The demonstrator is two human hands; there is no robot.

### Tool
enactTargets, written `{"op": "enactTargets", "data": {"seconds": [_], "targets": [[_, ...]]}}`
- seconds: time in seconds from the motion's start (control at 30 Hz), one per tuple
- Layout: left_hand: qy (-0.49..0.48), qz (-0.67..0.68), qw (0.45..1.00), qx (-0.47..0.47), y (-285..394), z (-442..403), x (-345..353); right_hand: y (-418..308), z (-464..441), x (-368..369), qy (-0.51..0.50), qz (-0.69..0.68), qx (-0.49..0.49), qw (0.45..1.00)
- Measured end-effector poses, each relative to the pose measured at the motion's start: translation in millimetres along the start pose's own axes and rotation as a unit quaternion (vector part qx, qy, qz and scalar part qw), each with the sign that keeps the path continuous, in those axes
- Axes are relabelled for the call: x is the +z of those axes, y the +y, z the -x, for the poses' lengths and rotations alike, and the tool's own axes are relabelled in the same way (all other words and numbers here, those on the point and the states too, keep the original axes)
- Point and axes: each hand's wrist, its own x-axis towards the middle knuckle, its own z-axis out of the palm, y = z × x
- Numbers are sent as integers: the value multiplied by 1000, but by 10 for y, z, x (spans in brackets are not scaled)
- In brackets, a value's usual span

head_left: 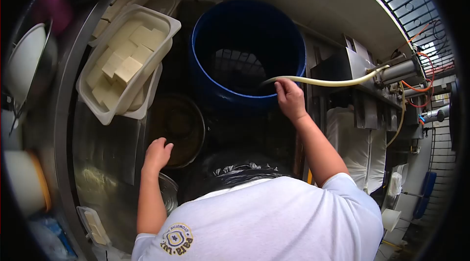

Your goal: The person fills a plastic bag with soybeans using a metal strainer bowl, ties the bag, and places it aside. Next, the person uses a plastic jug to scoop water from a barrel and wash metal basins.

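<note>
Head view: the right hand point(290, 98) is closed in a grip around a pale hose point(333, 83) at the near right rim of a blue barrel point(230, 98). The hose dips inside the barrel and runs right to a metal cylinder point(402, 71). The left hand point(157, 154) is by a round pan point(188, 131), left of centre; its fingers are partly hidden, so whether it grips anything cannot be determined. Far left, a white tub point(165, 51) contains pale blocks point(128, 69).
</note>
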Motion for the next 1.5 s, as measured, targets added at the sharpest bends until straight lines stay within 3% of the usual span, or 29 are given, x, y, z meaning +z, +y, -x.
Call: {"op": "enactTargets", "data": {"seconds": [0.1,0.17,0.23,0.33,0.5,0.63,0.77,0.83,0.9,1.0,1.17,1.2,1.3,1.37,1.43,1.5], "targets": [[13,21,998,-58,-121,-54,-11,133,-321,187,22,39,-55,997],[-5,23,994,-104,-143,52,69,196,-363,355,-59,146,-115,981],[-41,-1,991,-126,-66,176,151,189,-386,411,-42,114,-96,988],[-90,34,981,-171,29,319,359,245,-442,414,-119,117,-74,983],[-144,54,961,-231,424,302,509,151,-670,333,-338,154,13,928],[-82,99,962,-242,612,217,548,159,-730,296,-377,123,21,918],[-128,131,910,-372,784,337,490,158,-739,292,-386,119,5,915],[-257,27,941,-217,419,593,912,205,-695,312,-366,106,-16,925],[-294,4,930,-222,415,677,956,191,-665,322,-351,85,-35,932],[-224,63,931,-280,511,795,781,231,-545,365,-315,91,-49,944],[-70,58,963,-254,328,936,680,260,-403,424,-247,111,-49,961],[-88,1,971,-220,284,1004,586,333,-364,456,-216,93,-54,970],[-77,49,975,-205,-207,1102,746,583,-213,479,-86,-1,-97,992],[-81,50,981,-167,-503,1210,783,297,27,319,-21,-26,15,999],[-72,56,982,-167,-661,1384,681,3,439,203,-1,-25,32,999],[-77,59,983,-157,-848,1517,718,-182,923,150,-85,-84,-3,993]]}}
